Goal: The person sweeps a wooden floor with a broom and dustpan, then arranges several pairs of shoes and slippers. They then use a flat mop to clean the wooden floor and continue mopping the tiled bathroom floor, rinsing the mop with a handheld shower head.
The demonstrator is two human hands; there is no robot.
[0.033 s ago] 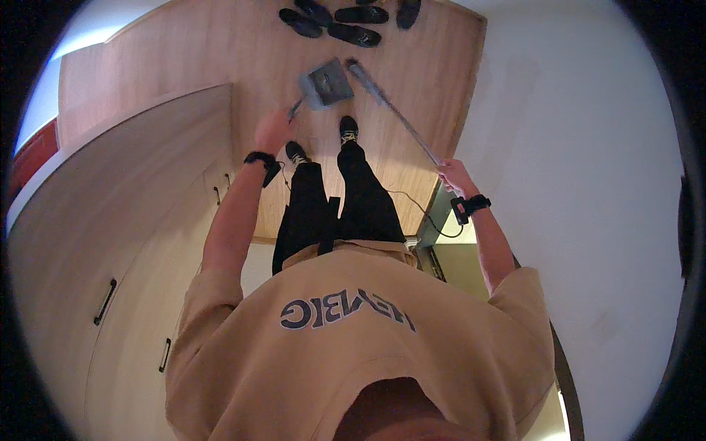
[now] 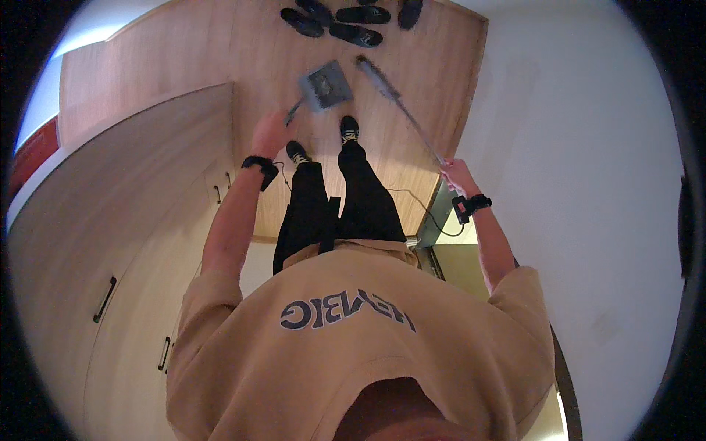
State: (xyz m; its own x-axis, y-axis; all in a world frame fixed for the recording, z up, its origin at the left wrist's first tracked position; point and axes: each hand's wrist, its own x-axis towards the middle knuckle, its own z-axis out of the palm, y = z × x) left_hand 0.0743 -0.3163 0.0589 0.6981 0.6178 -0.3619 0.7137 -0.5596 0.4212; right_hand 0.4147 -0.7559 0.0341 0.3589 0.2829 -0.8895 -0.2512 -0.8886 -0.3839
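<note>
My left hand (image 2: 271,134) is closed round the handle of a grey dustpan (image 2: 340,72), which is just beyond my feet. Greyish bits show on the pan's bottom; what they are is too blurred to tell. On the other side, my right hand (image 2: 459,176) grips the end of a long thin-handled broom (image 2: 418,128). Its shaft slants away and to the left, down to a narrow grey head with dark bristles. The broom head lies to the right of the pan, apart from it, over the wood-look floor.
Several dark slippers (image 2: 356,34) lie on the floor (image 2: 184,48) at the far side. Pale cabinets (image 2: 140,213) with black handles run along the left, a white wall (image 2: 566,162) along the right. A dark cable (image 2: 423,207) hangs near my right wrist.
The broom head has shifted slightly to the right, widening its gap from the dustpan. Dustpan and left hand have barely moved.
</note>
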